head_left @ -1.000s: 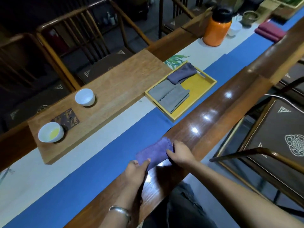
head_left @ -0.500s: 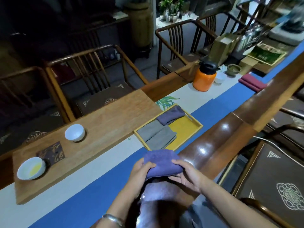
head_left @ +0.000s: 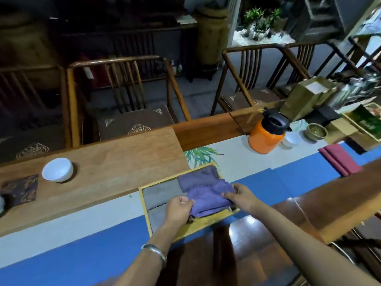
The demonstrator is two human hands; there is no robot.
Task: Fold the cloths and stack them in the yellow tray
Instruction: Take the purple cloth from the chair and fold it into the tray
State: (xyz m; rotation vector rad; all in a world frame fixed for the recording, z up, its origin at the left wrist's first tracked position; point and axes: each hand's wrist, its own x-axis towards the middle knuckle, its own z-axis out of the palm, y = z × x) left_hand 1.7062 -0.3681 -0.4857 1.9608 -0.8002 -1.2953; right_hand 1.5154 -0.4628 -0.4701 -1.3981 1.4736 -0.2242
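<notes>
The yellow tray [head_left: 208, 223] lies on the blue and grey table runner in front of me. Inside it a folded grey cloth [head_left: 160, 193] fills the left half, and a darker purple-grey cloth [head_left: 198, 178] lies at the far right. Both my hands hold a folded purple cloth [head_left: 210, 199] over the tray's near right part, overlapping the darker cloth. My left hand [head_left: 178, 208] pinches its left edge and my right hand [head_left: 240, 196] grips its right edge. Whether it rests on the tray floor I cannot tell.
A white bowl [head_left: 57, 169] and a dark patterned coaster [head_left: 20, 189] sit on the wooden board at the left. An orange flask [head_left: 266, 135], small cups and a folded red cloth [head_left: 340, 159] stand at the right. Wooden chairs line the far side.
The purple cloth went from the near wooden ledge, up in both hands, and forward over the yellow tray. My view swung up and toward the tray.
</notes>
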